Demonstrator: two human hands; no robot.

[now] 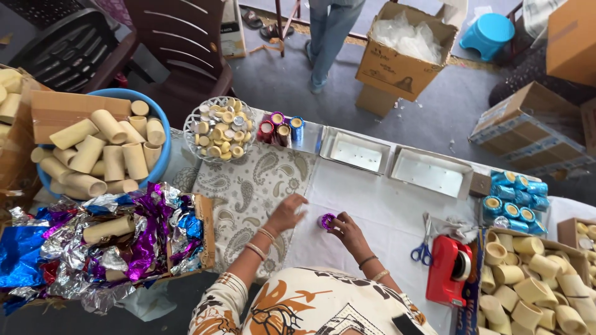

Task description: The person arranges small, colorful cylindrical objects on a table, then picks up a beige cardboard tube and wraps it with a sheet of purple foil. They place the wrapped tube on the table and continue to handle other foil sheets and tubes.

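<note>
My right hand [349, 233] holds a small tube wrapped in shiny purple foil [326, 221] upright against the white tablecloth [379, 205]. My left hand [287, 211] lies flat on the cloth just left of it, fingers spread, holding nothing. A crate of crumpled purple, blue and silver foil [118, 242] with a bare cardboard tube on top lies to my left. A blue tub of bare cardboard tubes [105, 152] stands behind it.
A clear basket of small round caps [220, 128] and a few wrapped tubes [279, 129] stand at the far edge beside two white trays [357, 151]. Blue wrapped tubes [514, 198], scissors [422, 251], a red tape dispenser [448, 268] and a box of bare tubes [534, 279] are right. A person's legs [329, 31] stand beyond.
</note>
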